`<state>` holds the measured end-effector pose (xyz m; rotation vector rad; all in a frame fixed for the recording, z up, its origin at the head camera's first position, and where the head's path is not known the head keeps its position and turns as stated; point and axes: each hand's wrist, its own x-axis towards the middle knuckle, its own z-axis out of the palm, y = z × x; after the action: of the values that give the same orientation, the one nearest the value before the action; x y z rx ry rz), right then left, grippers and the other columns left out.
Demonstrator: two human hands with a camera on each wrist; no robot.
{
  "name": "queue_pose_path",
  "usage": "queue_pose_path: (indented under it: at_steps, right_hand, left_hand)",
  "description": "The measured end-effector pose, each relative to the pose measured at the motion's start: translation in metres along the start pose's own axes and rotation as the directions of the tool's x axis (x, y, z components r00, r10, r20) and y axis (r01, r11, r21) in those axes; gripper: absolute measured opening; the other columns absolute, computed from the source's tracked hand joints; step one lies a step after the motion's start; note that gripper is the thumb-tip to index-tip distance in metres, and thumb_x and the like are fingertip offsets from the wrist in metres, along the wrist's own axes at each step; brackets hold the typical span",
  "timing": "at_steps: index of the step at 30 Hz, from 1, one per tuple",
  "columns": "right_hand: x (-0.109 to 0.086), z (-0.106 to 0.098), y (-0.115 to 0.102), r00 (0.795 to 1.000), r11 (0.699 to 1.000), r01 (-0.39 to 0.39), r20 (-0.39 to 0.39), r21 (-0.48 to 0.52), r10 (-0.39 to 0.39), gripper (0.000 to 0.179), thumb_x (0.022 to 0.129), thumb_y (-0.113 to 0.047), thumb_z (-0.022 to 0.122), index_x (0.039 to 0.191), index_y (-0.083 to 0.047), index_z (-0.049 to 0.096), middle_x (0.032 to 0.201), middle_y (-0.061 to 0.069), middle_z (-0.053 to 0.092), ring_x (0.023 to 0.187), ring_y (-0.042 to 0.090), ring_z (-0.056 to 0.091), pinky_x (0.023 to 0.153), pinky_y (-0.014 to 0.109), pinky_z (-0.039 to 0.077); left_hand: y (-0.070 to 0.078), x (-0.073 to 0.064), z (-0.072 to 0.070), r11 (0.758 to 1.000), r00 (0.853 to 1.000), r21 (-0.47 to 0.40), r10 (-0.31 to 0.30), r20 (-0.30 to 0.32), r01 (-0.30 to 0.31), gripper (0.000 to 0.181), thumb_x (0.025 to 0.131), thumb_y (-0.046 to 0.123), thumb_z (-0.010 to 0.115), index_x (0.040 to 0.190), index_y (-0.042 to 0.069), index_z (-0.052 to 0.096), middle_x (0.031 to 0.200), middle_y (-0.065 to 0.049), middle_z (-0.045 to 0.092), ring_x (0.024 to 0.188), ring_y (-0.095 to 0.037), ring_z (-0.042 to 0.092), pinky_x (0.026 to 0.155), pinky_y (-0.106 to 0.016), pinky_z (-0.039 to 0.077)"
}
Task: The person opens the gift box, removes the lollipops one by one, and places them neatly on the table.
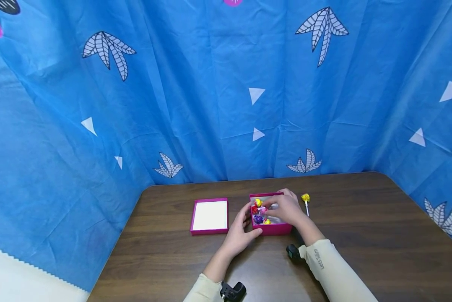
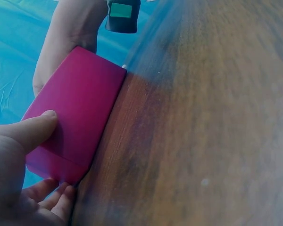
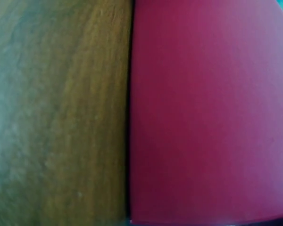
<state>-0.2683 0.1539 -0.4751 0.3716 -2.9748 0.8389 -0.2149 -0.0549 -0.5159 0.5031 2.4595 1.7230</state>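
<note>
An open magenta box (image 1: pixel 273 229) on the table holds several wrapped lollipops in yellow, red, purple and pink. My left hand (image 1: pixel 238 237) grips the box's near left corner; in the left wrist view the thumb (image 2: pixel 40 129) presses the front wall and the other fingers bend round the left side. From the right, my right hand (image 1: pixel 286 207) reaches over the rim, its thumb and forefinger pinching a pink lollipop (image 1: pixel 263 210) inside. The stick side is largely hidden by the hand. The right wrist view shows only the box wall (image 3: pixel 207 113) and table, no fingers.
Left of the box lies its square lid (image 1: pixel 210 215), white inside up with a magenta rim. A yellow lollipop (image 1: pixel 305 198) lies on the wooden table (image 1: pixel 158 251) to the right of the box. Blue patterned cloth (image 1: pixel 211 105) hangs behind the table.
</note>
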Motion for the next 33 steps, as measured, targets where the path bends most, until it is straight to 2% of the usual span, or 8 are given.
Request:
queue_pose_path:
  at_steps: [11,17,21,28,33]
  right_hand:
    - [-0.003,0.002,0.001,0.997,0.989,-0.020,-0.077,0.145,0.031,0.032,0.082,-0.031,0.083,0.113,-0.027,0.077,0.109,0.001,0.076,0.134,0.033,0.040,0.108,0.066,0.033]
    - [-0.005,0.003,0.002,0.991,0.978,-0.036,-0.122,0.204,0.062,0.034,0.085,-0.028,0.080,0.118,-0.025,0.075,0.129,0.011,0.065,0.135,0.036,0.043,0.103,0.066,0.044]
    - [-0.007,0.004,0.002,0.982,0.977,-0.030,-0.175,0.212,0.068,0.035,0.086,-0.028,0.079,0.120,-0.024,0.074,0.137,0.014,0.059,0.134,0.037,0.046,0.102,0.065,0.046]
    - [-0.010,0.006,0.004,0.967,0.963,-0.019,-0.239,0.267,0.085,0.035,0.088,-0.029,0.077,0.122,-0.024,0.073,0.131,0.011,0.063,0.130,0.032,0.049,0.101,0.060,0.048]
    - [-0.012,0.007,0.005,0.952,0.955,0.003,-0.294,0.297,0.088,0.034,0.090,-0.029,0.076,0.123,-0.025,0.072,0.127,0.007,0.067,0.127,0.027,0.051,0.097,0.052,0.054]
  left_hand:
    - [-0.003,0.002,0.000,0.999,0.999,0.021,0.040,-0.012,-0.040,0.082,0.091,0.026,0.074,0.157,0.025,0.027,0.157,-0.006,0.040,0.140,-0.031,0.045,0.115,-0.051,0.042]
    - [-0.005,0.004,0.001,0.999,0.999,0.020,0.041,-0.017,-0.041,0.081,0.091,0.026,0.074,0.157,0.026,0.028,0.157,-0.008,0.041,0.140,-0.032,0.046,0.114,-0.052,0.042]
    - [-0.004,0.005,0.001,0.999,0.999,0.033,0.042,-0.015,-0.042,0.081,0.091,0.027,0.074,0.157,0.025,0.028,0.157,-0.008,0.040,0.140,-0.032,0.046,0.114,-0.051,0.043]
    - [-0.002,0.004,0.000,0.999,1.000,0.033,0.029,-0.006,-0.029,0.082,0.091,0.027,0.074,0.158,0.024,0.027,0.158,-0.007,0.039,0.141,-0.031,0.045,0.115,-0.050,0.042]
    - [-0.002,0.003,0.000,1.000,1.000,0.015,0.016,-0.003,-0.016,0.082,0.092,0.027,0.073,0.158,0.024,0.026,0.159,-0.006,0.038,0.142,-0.029,0.044,0.116,-0.049,0.041]
